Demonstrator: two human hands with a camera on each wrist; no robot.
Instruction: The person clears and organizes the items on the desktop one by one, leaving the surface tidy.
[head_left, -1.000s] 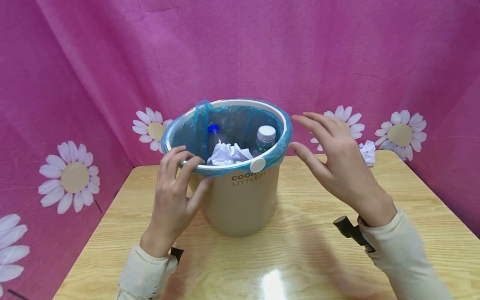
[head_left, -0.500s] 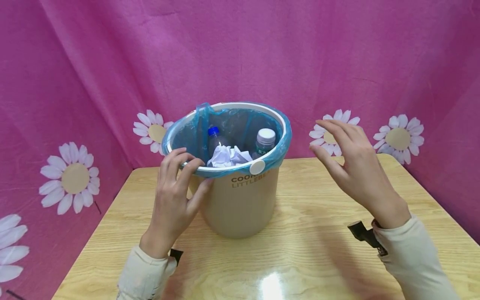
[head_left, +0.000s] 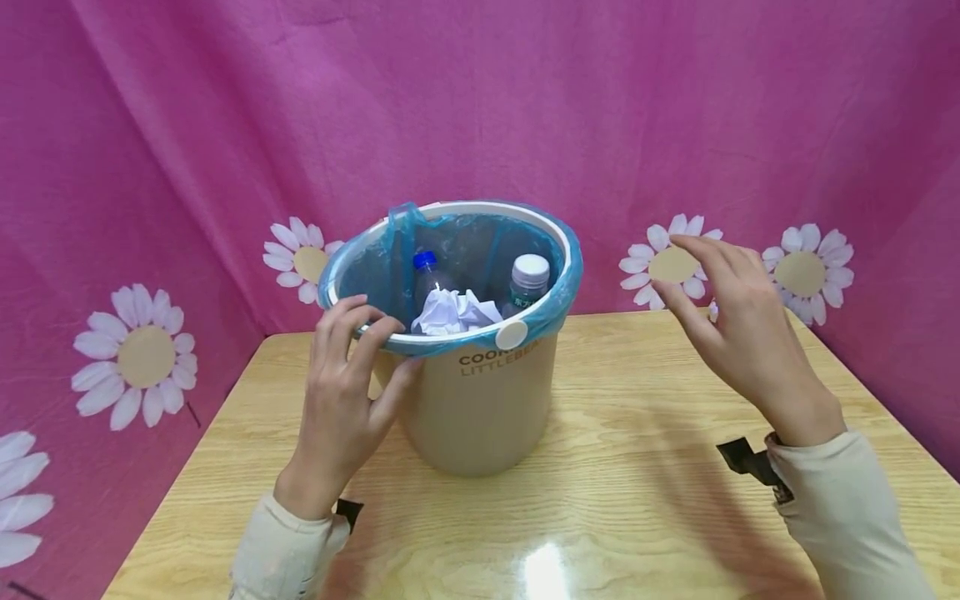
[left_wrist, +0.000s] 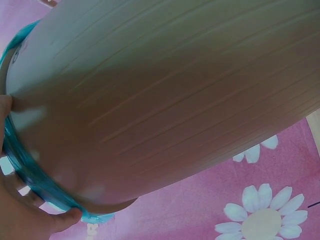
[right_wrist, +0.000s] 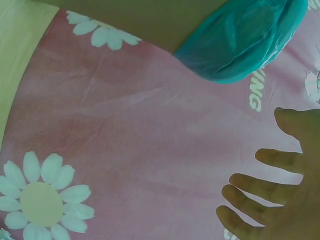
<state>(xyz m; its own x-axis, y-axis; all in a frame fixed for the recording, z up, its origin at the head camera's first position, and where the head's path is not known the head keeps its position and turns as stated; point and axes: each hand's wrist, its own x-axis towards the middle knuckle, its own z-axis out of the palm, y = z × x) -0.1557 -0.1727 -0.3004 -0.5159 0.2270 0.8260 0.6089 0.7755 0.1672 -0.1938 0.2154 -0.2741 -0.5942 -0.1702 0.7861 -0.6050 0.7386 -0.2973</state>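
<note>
A beige trash can (head_left: 480,421) stands on the table, lined with a blue plastic bag (head_left: 572,271) folded over its white rim. Inside it are a bottle with a blue cap (head_left: 424,260), a bottle with a white cap (head_left: 530,271) and crumpled white paper (head_left: 459,313). My left hand (head_left: 337,392) grips the near left rim, fingers over the edge and thumb outside; the left wrist view shows the can's wall beside this hand (left_wrist: 22,215). Well to the right of the can, my right hand (head_left: 753,346) hovers with spread fingers, holding nothing; the right wrist view shows that hand (right_wrist: 280,185) apart from the bag.
The can stands near the middle of a wooden table (head_left: 615,500). Behind my right hand a bit of white paper (head_left: 713,312) peeks out at the back right. A pink curtain with daisies (head_left: 480,108) encloses the back and sides.
My right hand has moved away from the can's right rim, out to the right, and now mostly covers the paper ball at the back. The left hand stays on the rim.
</note>
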